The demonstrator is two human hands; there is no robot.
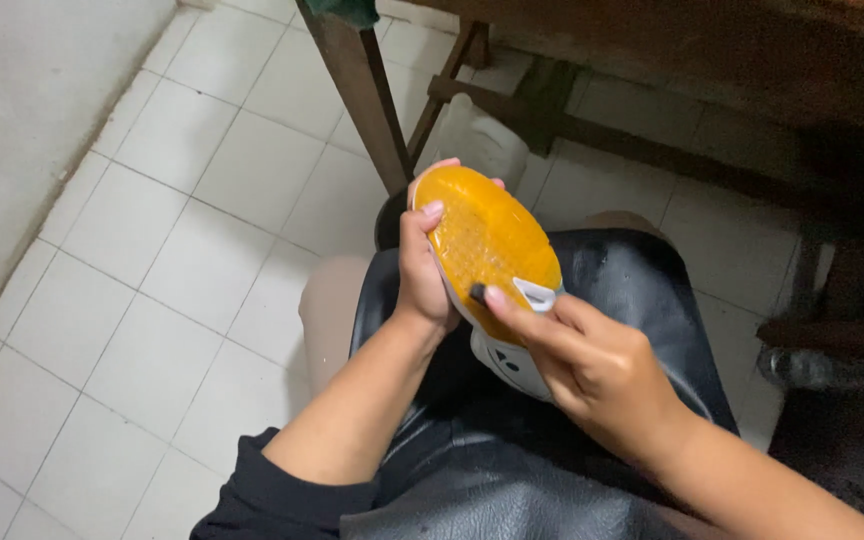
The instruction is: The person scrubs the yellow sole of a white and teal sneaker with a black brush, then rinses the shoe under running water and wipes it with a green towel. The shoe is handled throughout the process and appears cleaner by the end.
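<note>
A white tiled floor (152, 250) fills the view from nine to twelve o'clock, with a pale wall (22, 120) rising along its ten o'clock edge. A dark wooden table leg (357, 90) slants down from twelve o'clock, and crossbars of the same furniture run off toward two o'clock; a whitish object behind the leg is too hidden to identify. A black leather-like apron (632, 290) covers the person's lap from the centre down to six o'clock.

Over the lap sits a white shoe (497, 255), turned so its orange-yellow sole faces up. The left hand (422, 275) comes in from seven o'clock and is closed around the shoe's nine o'clock edge, thumb across the sole and fingertips showing over the toe end at twelve o'clock. The right hand (592, 365) reaches in from four o'clock, fingers curled, forefinger and thumb pinched on a small dark object (477, 292) pressed against the sole near the heel. Nothing comes between the camera and the shoe.
</note>
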